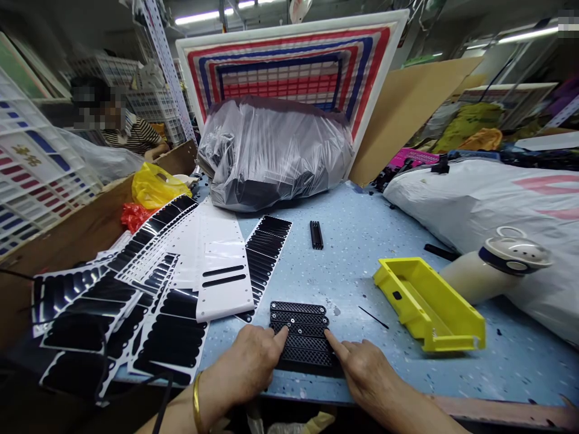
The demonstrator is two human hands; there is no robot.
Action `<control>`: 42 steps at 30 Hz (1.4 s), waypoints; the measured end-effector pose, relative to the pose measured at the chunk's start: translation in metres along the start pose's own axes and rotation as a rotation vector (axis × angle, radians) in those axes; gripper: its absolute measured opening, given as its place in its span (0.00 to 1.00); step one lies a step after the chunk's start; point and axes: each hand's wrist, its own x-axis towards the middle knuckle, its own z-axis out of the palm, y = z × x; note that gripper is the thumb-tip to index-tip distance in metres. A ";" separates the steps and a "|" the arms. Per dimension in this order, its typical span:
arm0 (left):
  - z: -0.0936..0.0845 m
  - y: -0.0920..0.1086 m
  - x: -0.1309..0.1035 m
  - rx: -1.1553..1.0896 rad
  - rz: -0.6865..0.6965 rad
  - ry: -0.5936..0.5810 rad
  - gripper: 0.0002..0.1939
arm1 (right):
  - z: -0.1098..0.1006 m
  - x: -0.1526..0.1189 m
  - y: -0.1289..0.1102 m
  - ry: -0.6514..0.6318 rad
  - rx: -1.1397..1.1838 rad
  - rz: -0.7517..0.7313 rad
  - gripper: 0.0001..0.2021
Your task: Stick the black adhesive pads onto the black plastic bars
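Observation:
Several long black pieces with a crosshatched texture (305,342) lie side by side in a row at the table's front edge. Small silver round dots, like screw or rivet heads, show on some of them. My left hand (254,357) touches the row's left part with an outstretched fingertip; its other fingers curl under, partly hidden. From the other side, my right hand (367,369) points its index finger against the row's right end, the rest of the fingers bent. Farther back stands a small black bundle of slim pieces (316,235).
Left lie white-backed sheets (224,259) and black adhesive strips (172,337). A yellow bin (429,301) and a tilted bottle (493,265) are right, before a white sack (479,187). A plastic-wrapped bundle (275,150) stands behind. A person (136,135) sits far left.

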 end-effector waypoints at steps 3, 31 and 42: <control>0.001 0.000 -0.001 -0.012 -0.001 0.004 0.38 | -0.002 -0.001 0.000 -0.013 -0.001 -0.005 0.38; 0.031 -0.024 -0.020 -0.089 -0.078 0.123 0.39 | 0.012 -0.004 0.005 0.054 -0.040 -0.050 0.37; 0.050 -0.025 -0.023 -0.177 -0.081 0.223 0.40 | 0.006 -0.001 0.006 0.028 0.012 -0.044 0.37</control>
